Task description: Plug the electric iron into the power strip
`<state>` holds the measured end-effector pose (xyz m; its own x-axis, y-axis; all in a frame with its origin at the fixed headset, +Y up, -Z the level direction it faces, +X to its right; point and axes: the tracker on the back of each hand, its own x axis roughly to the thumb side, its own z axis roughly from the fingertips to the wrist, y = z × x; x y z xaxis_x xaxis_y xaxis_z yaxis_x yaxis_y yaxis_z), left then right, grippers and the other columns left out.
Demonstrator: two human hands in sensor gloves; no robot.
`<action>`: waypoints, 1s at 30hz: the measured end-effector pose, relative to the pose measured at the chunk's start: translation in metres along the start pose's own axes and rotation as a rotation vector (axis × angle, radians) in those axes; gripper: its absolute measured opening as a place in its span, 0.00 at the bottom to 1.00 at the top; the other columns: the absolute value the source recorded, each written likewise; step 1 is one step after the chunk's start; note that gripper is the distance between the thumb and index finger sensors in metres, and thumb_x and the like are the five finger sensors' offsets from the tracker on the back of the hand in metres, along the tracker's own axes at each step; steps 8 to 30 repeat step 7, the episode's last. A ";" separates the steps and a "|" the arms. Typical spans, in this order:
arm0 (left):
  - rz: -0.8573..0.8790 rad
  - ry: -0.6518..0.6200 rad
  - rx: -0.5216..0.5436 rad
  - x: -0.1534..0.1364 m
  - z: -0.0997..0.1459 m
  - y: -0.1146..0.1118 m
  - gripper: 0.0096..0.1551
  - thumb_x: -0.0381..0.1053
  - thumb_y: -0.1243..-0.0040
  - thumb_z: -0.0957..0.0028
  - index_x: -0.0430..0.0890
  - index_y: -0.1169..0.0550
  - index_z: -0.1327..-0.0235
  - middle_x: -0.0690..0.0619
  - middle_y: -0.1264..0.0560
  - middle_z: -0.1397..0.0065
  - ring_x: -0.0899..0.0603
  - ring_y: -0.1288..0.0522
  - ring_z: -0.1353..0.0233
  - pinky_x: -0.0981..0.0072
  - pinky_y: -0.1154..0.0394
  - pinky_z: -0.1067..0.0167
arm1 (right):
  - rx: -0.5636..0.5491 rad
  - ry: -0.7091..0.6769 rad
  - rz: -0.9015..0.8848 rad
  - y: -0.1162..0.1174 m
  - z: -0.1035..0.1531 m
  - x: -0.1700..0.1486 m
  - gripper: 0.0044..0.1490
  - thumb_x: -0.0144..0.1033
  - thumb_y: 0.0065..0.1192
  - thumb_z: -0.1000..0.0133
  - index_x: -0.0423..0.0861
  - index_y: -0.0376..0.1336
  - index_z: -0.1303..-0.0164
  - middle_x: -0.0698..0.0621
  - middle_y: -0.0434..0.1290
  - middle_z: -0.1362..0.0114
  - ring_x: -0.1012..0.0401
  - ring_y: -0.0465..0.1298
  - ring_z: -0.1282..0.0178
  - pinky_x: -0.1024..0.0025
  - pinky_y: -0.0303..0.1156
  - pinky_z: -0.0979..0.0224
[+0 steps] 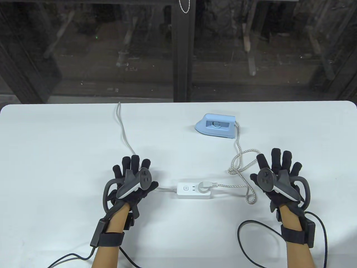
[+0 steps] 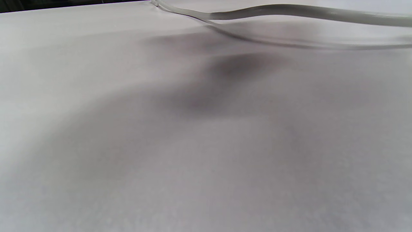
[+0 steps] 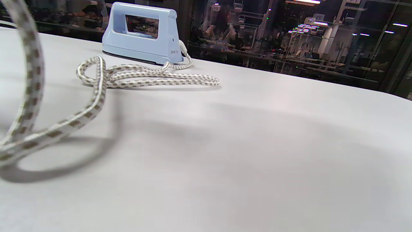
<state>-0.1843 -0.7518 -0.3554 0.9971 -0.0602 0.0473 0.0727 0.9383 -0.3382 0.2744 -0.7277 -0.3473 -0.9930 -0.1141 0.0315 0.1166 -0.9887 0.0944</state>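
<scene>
A light blue iron [image 1: 216, 125] stands at the back of the white table [image 1: 55, 145]; it also shows in the right wrist view [image 3: 141, 32]. Its braided cord [image 1: 242, 164] loops toward the front and its white plug [image 1: 205, 186] sits in the white power strip [image 1: 194, 191]. My left hand [image 1: 134, 178] lies flat on the table, fingers spread, left of the strip and holding nothing. My right hand [image 1: 279, 176] lies flat with fingers spread, right of the cord loop, holding nothing. The cord also shows in the right wrist view [image 3: 106, 77].
The strip's grey cable [image 1: 122, 131] runs from behind my left hand to the table's back edge; it crosses the top of the left wrist view [image 2: 289, 11]. Black glove cables [image 1: 251, 243] lie near the front edge. A dark window stands behind the table.
</scene>
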 end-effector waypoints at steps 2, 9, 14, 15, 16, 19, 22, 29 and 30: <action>-0.002 -0.001 -0.007 0.000 0.000 -0.001 0.49 0.77 0.78 0.55 0.62 0.75 0.28 0.51 0.82 0.20 0.36 0.83 0.20 0.32 0.75 0.25 | 0.008 -0.005 0.004 0.001 0.000 0.001 0.48 0.62 0.32 0.40 0.56 0.26 0.16 0.36 0.16 0.16 0.32 0.19 0.22 0.21 0.29 0.29; -0.005 -0.001 -0.015 0.001 0.001 -0.001 0.49 0.76 0.78 0.55 0.62 0.75 0.27 0.51 0.82 0.19 0.36 0.82 0.20 0.32 0.74 0.25 | 0.022 -0.011 0.018 0.003 0.000 0.004 0.48 0.62 0.32 0.40 0.56 0.26 0.16 0.36 0.16 0.16 0.32 0.19 0.22 0.21 0.29 0.29; -0.005 -0.001 -0.015 0.001 0.001 -0.001 0.49 0.76 0.78 0.55 0.62 0.75 0.27 0.51 0.82 0.19 0.36 0.82 0.20 0.32 0.74 0.25 | 0.022 -0.011 0.018 0.003 0.000 0.004 0.48 0.62 0.32 0.40 0.56 0.26 0.16 0.36 0.16 0.16 0.32 0.19 0.22 0.21 0.29 0.29; -0.005 -0.001 -0.015 0.001 0.001 -0.001 0.49 0.76 0.78 0.55 0.62 0.75 0.27 0.51 0.82 0.19 0.36 0.82 0.20 0.32 0.74 0.25 | 0.022 -0.011 0.018 0.003 0.000 0.004 0.48 0.62 0.32 0.40 0.56 0.26 0.16 0.36 0.16 0.16 0.32 0.19 0.22 0.21 0.29 0.29; -0.005 -0.001 -0.015 0.001 0.001 -0.001 0.49 0.76 0.78 0.55 0.62 0.75 0.27 0.51 0.82 0.19 0.36 0.82 0.20 0.32 0.74 0.25 | 0.022 -0.011 0.018 0.003 0.000 0.004 0.48 0.62 0.32 0.40 0.56 0.26 0.16 0.36 0.16 0.16 0.32 0.19 0.22 0.21 0.29 0.29; -0.005 -0.001 -0.015 0.001 0.001 -0.001 0.49 0.76 0.78 0.55 0.62 0.75 0.27 0.51 0.82 0.19 0.36 0.82 0.20 0.32 0.74 0.25 | 0.022 -0.011 0.018 0.003 0.000 0.004 0.48 0.62 0.32 0.40 0.56 0.26 0.16 0.36 0.16 0.16 0.32 0.19 0.22 0.21 0.29 0.29; -0.005 -0.001 -0.015 0.001 0.001 -0.001 0.49 0.76 0.78 0.55 0.62 0.75 0.27 0.51 0.82 0.19 0.36 0.82 0.20 0.32 0.74 0.25 | 0.022 -0.011 0.018 0.003 0.000 0.004 0.48 0.62 0.32 0.40 0.56 0.26 0.16 0.36 0.16 0.16 0.32 0.19 0.22 0.21 0.29 0.29; -0.005 -0.001 -0.015 0.001 0.001 -0.001 0.49 0.76 0.78 0.55 0.62 0.75 0.27 0.51 0.82 0.19 0.36 0.82 0.20 0.32 0.74 0.25 | 0.022 -0.011 0.018 0.003 0.000 0.004 0.48 0.62 0.32 0.40 0.56 0.26 0.16 0.36 0.16 0.16 0.32 0.19 0.22 0.21 0.29 0.29; -0.005 -0.001 -0.015 0.001 0.001 -0.001 0.49 0.76 0.78 0.55 0.62 0.75 0.27 0.51 0.82 0.19 0.36 0.82 0.20 0.32 0.74 0.25 | 0.022 -0.011 0.018 0.003 0.000 0.004 0.48 0.62 0.32 0.40 0.56 0.26 0.16 0.36 0.16 0.16 0.32 0.19 0.22 0.21 0.29 0.29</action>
